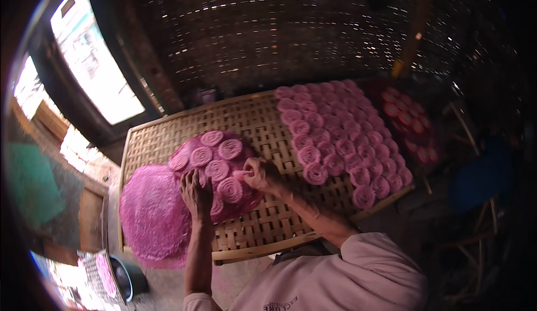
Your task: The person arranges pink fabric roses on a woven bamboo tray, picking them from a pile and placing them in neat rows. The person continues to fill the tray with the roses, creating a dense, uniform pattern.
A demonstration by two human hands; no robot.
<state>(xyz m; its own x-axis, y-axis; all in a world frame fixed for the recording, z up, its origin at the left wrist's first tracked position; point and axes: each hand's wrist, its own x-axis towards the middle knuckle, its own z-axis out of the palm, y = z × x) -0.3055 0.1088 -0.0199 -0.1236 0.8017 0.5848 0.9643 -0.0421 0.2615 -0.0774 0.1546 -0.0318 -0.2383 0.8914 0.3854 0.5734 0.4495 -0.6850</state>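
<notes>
Pink spiral discs (217, 170), each coiled like a thin rope, lie spaced apart on a rounded, darker pink bed (251, 197) left of centre. Over the near left part of that bed, my left hand (196, 192) rests with its fingers stretched out, touching the discs. My right hand (263, 175) is closed at the bed's right side, pinching a small pink piece (240, 174) that looks like the edge of a spiral disc. The fingers partly hide it. Beside my left hand sits a large rounded pink mass (154, 216) with a rough surface.
All this stands on a woven bamboo tray table (238, 112). Many pink spiral discs (335, 134) fill its right side in close rows. Red and pink round pieces (405, 109) lie beyond its right edge. A woven wall (235, 36) stands behind, and a bucket (127, 277) is at lower left.
</notes>
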